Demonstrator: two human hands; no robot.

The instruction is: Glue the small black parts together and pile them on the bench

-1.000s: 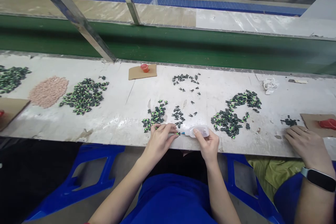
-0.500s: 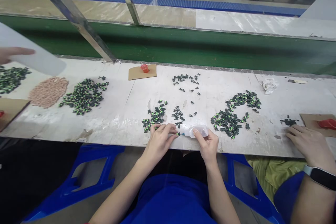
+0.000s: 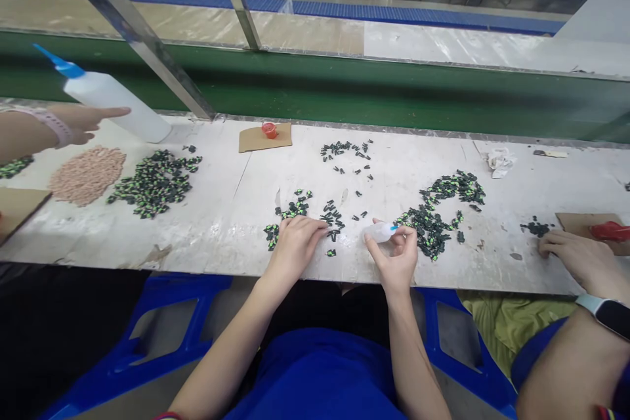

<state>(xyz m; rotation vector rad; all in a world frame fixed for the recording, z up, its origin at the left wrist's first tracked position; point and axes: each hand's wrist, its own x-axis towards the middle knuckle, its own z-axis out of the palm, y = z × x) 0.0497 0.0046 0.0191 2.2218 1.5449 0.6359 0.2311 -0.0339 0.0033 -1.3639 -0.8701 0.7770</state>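
In my right hand [image 3: 398,261] is a small translucent squeeze bottle [image 3: 378,232], gripped between thumb and fingers, its blue tip pointing right. My left hand [image 3: 296,248] is closed above the table, fingertips at the edge of a loose group of small black parts [image 3: 333,210]. Whatever those fingers hold, if anything, is hidden. One black-and-green piece [image 3: 331,253] lies alone between my hands. A pile of black-and-green pieces [image 3: 293,208] is partly covered by my left hand. Just right of my right hand lies a larger black-and-green pile [image 3: 428,230].
More black parts [image 3: 344,149] are scattered farther back. A red cup [image 3: 269,130] sits on cardboard [image 3: 249,140]. At left, a co-worker's hand [image 3: 81,121] is at a large white bottle [image 3: 123,105], near pinkish pieces [image 3: 88,175]. Another co-worker's hand [image 3: 583,259] works at right.
The bottle's tip has swung from pointing left to pointing right. The black-and-green piece has left my left fingers and lies on the table. The co-worker's large bottle has moved right.
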